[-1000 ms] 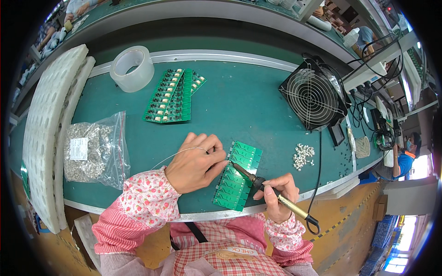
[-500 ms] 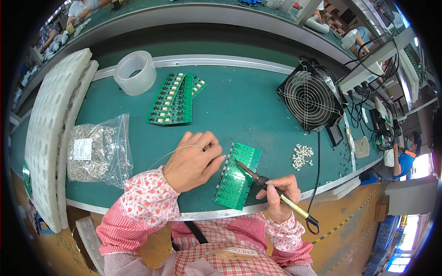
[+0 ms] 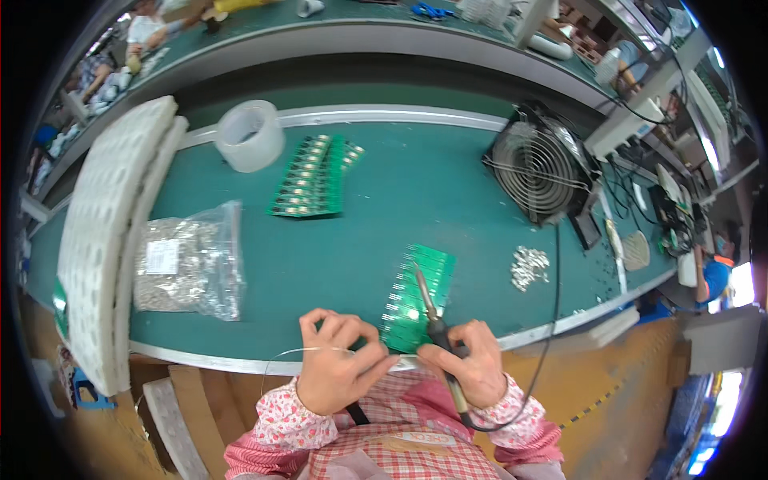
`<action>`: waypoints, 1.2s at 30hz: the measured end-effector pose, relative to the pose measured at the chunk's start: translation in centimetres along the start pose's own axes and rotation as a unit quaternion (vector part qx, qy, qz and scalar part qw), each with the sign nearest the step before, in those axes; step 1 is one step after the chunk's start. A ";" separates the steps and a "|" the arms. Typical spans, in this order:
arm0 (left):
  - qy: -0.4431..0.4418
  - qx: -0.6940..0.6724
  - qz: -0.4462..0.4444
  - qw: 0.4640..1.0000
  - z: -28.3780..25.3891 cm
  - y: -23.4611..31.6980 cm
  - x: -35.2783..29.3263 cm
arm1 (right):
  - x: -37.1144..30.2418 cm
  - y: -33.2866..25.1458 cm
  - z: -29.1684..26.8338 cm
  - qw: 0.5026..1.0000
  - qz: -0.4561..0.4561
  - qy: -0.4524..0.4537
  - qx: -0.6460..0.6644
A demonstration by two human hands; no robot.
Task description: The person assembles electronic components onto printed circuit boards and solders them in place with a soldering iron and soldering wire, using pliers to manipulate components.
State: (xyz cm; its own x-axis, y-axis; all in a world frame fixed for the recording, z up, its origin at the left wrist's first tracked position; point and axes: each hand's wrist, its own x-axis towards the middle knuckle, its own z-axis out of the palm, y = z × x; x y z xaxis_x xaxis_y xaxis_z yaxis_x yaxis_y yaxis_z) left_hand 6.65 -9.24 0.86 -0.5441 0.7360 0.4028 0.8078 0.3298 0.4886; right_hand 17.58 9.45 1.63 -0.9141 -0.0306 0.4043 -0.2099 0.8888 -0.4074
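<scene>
One green circuit board: I log it on the worktop, just beyond and between the two hands, near end by the fingers; whether they touch it, I cannot tell. One left hand: fingers curled, grasping a thin wire. One right hand: partly closed, grasping a soldering iron, tip over the board. Small pale pieces: heaped beyond the right hand, to its right.
</scene>
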 end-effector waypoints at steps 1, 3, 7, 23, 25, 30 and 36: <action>0.000 0.009 0.024 1.000 -0.5 0.1 -0.5 | -0.2 -0.1 -0.5 1.000 -0.014 -0.016 0.006; 0.000 0.028 0.066 0.997 -1.8 0.0 -0.6 | -0.3 -0.7 -0.6 1.000 -0.020 0.006 0.020; 0.055 0.047 0.113 0.991 -3.3 -1.5 2.8 | -1.3 -0.1 -0.1 0.983 0.095 0.135 0.080; -0.111 -0.248 -0.032 0.962 1.0 -7.2 6.8 | -1.4 1.5 2.2 0.809 0.294 0.279 0.426; -0.119 -0.255 -0.028 0.959 1.1 -7.2 6.8 | -1.4 1.3 1.9 0.813 0.307 0.264 0.419; -0.130 -0.263 -0.019 0.956 1.2 -7.2 6.5 | -1.7 1.6 1.8 0.838 0.309 0.209 0.398; -0.128 -0.266 0.005 0.956 1.3 -7.3 6.5 | -1.6 1.5 1.9 0.841 0.304 0.203 0.400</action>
State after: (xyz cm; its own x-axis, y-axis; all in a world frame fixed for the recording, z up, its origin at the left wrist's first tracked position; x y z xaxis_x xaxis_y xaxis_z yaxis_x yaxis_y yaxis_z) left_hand -2.48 -6.09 -1.07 -0.4087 0.8803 0.2410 0.5471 0.0249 0.8367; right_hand 18.03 9.92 -1.17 -0.7776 0.6203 0.1025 -0.0609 0.0879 -0.9943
